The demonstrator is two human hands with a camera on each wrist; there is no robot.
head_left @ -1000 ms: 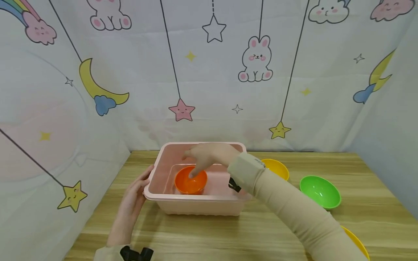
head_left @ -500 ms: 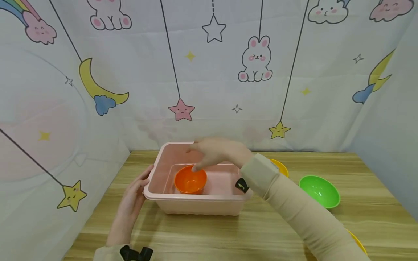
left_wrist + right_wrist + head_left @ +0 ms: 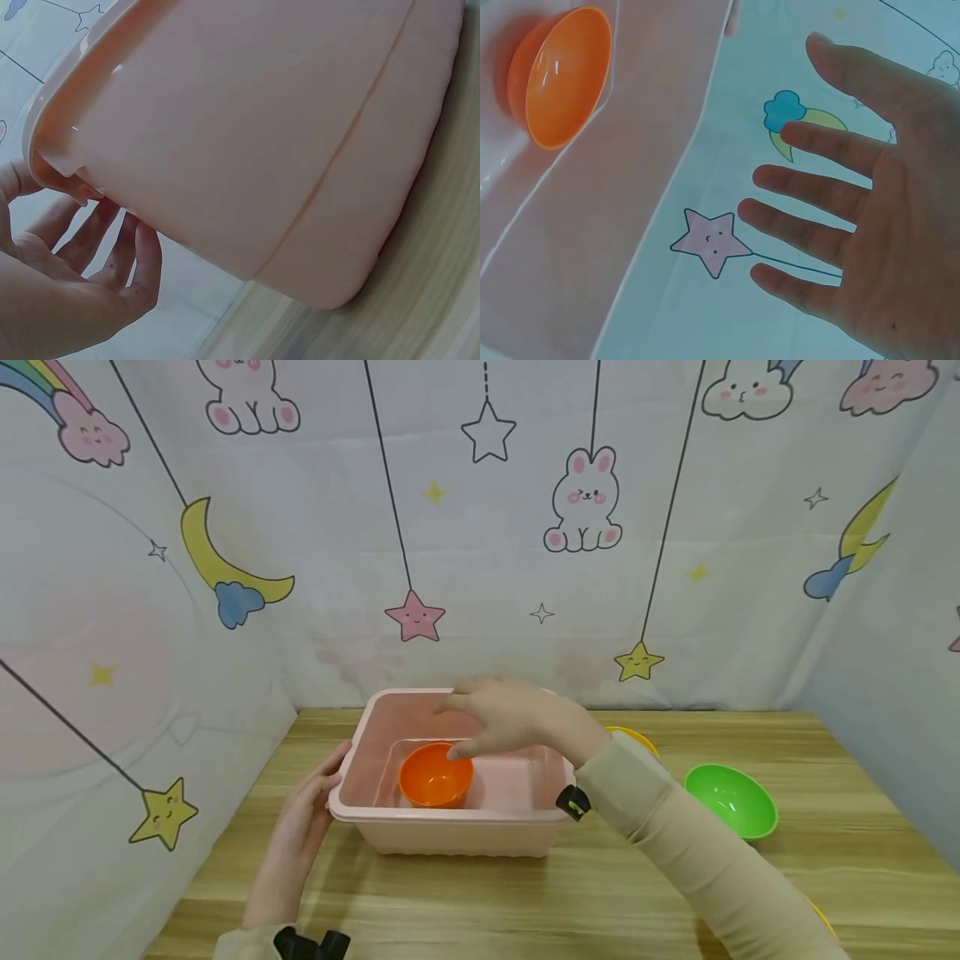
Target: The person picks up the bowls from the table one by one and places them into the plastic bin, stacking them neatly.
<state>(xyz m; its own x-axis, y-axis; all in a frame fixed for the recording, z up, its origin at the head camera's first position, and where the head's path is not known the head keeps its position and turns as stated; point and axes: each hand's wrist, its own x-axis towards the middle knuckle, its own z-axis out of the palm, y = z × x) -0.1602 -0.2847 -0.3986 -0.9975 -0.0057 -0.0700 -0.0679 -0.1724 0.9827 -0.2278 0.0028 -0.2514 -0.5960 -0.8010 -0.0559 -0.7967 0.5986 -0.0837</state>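
A pink plastic bin point(image 3: 461, 839) stands on the table with an orange bowl point(image 3: 427, 781) inside, left of its middle. My left hand point(image 3: 306, 806) grips the bin's left rim; in the left wrist view its fingers point(image 3: 142, 259) lie against the side wall below the rim. Over the bin's back part hovers my right hand point(image 3: 517, 718), fingers spread and holding nothing. The right wrist view shows that palm point(image 3: 900, 225) apart from the orange bowl point(image 3: 570, 79). In the head view the right thumb overlaps the bowl's far edge.
On the wooden table point(image 3: 465, 910), a green bowl point(image 3: 731, 802) sits to the right. A yellow bowl point(image 3: 637, 737) behind it and another yellow edge point(image 3: 825, 917) at lower right are mostly hidden by the right arm. A printed curtain point(image 3: 480, 552) hangs behind.
My right hand has risen away from the orange bowl and moved right, its thumb leaving the bowl's inside. The orange bowl stays in the bin, and my left hand has stayed on the rim.
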